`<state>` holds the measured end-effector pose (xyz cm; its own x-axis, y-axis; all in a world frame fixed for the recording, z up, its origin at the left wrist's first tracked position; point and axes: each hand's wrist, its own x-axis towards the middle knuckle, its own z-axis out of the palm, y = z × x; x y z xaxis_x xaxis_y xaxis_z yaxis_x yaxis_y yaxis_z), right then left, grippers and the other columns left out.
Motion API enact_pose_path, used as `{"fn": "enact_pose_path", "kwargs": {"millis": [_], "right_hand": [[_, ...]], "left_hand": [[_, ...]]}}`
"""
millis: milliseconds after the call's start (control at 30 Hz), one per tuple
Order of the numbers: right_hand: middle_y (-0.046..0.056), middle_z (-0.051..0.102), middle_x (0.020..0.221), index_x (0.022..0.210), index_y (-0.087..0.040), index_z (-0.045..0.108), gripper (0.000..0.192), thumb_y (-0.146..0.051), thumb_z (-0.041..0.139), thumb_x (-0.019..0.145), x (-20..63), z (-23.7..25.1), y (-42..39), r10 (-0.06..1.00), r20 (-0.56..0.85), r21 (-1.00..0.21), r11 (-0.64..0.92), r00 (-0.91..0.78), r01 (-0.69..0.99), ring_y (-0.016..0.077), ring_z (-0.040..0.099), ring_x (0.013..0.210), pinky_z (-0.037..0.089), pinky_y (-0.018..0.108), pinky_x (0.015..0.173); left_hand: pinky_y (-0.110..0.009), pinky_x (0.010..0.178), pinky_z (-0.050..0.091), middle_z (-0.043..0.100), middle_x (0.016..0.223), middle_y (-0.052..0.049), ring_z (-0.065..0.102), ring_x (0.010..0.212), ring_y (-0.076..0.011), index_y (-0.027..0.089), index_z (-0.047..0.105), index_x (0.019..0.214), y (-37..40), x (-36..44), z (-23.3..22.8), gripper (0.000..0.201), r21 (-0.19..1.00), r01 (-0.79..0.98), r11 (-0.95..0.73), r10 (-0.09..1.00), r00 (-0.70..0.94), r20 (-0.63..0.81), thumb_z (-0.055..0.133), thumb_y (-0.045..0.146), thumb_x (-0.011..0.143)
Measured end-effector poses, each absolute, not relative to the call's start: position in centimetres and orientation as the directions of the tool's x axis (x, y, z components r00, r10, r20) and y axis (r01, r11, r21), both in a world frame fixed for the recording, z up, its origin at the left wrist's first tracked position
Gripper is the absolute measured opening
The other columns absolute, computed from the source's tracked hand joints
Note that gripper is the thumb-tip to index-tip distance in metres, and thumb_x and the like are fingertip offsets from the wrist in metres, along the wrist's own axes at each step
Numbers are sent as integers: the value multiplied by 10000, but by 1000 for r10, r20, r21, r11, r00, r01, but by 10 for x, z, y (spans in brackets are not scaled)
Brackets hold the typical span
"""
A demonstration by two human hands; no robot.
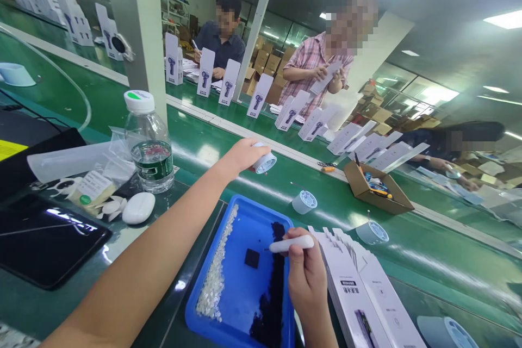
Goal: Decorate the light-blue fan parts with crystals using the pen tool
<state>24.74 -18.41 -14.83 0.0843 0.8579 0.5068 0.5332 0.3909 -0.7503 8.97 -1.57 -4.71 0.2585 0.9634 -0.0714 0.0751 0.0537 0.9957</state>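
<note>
Gripping white pen tool (pixel 291 243) in right hand (pixel 305 277), long axis horizontal, tip pointing left.

The left hand (pixel 244 155) reaches over the green conveyor belt (pixel 408 250), fingers closed around a small white round cap-like part (pixel 265 162). The right hand (pixel 304 274) grips a white pen-shaped tool (pixel 291 244) above the blue plastic tray (pixel 240 283), which holds pale beads and what looks like dark foam pieces.

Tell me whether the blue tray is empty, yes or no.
No: the blue tray holds a strip of pale bits and dark pieces.
</note>
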Motion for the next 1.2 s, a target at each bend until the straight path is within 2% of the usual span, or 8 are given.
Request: {"fn": "enact_pose_path", "kwargs": {"millis": [167,300,400,533,800,933,1067,1200], "right_hand": [[-9,602,760,901,-216,582,124,-288,486,930,236,-141,-186,910,411,-810,395,-60,433,115,575,652,468,206,607],[15,659,851,952,-219,609,128,-319,547,899,237,-137,-182,820,491,-865,420,294,274,137,653,736,526,231,676],[41,700,903,1010,-212,606,204,-365,578,877,242,-135,-179,790,386,-921,364,476,142,167,688,814,546,273,758],[94,726,971,1059,-177,619,337,-436,595,846,247,-134,-177,823,236,-969,239,517,62,227,687,917,537,352,839],[107,722,1011,1083,-172,621,388,-469,593,835,247,-133,-176,812,216,-968,250,543,13,245,676,963,512,395,888],[110,715,1006,1108,-168,604,420,-488,583,838,249,-135,-176,822,209,-972,234,530,20,239,668,959,507,382,873],[92,683,946,1064,-158,631,422,-510,541,849,246,-136,-174,747,305,-951,210,591,225,227,633,897,491,320,773],[-9,551,620,923,-163,662,395,-502,460,894,237,-132,-173,886,272,-935,151,375,321,138,497,558,345,229,497]], "left_hand": [[-258,524,453,604,671,-18,582,612,-160,175,554,721,-17,101,-56,217,996,61,67,944,318,-83,628,378,700],[-284,549,484,595,721,-35,567,642,-165,156,561,772,-21,115,-64,260,994,102,41,944,323,-72,589,412,738],[-294,559,492,597,760,-43,568,660,-168,147,564,813,-26,123,-68,292,992,124,27,935,348,-69,592,428,738],[-275,557,481,596,757,-33,552,657,-153,149,583,810,-31,128,-69,330,993,115,8,902,427,-57,637,456,702],[-268,548,470,611,757,-37,552,640,-145,144,602,808,-38,131,-62,357,991,129,-19,880,472,-45,650,478,691],[-277,557,481,600,758,-37,551,649,-148,145,576,798,-45,134,-59,346,993,117,17,862,501,-74,652,465,690],[-241,504,431,556,680,5,508,586,-125,177,528,734,-53,142,-54,285,988,154,-6,894,443,-64,630,441,705],[-197,457,316,415,563,45,395,522,-88,192,404,571,-65,155,-51,329,975,125,-185,965,210,156,594,402,737]]}}
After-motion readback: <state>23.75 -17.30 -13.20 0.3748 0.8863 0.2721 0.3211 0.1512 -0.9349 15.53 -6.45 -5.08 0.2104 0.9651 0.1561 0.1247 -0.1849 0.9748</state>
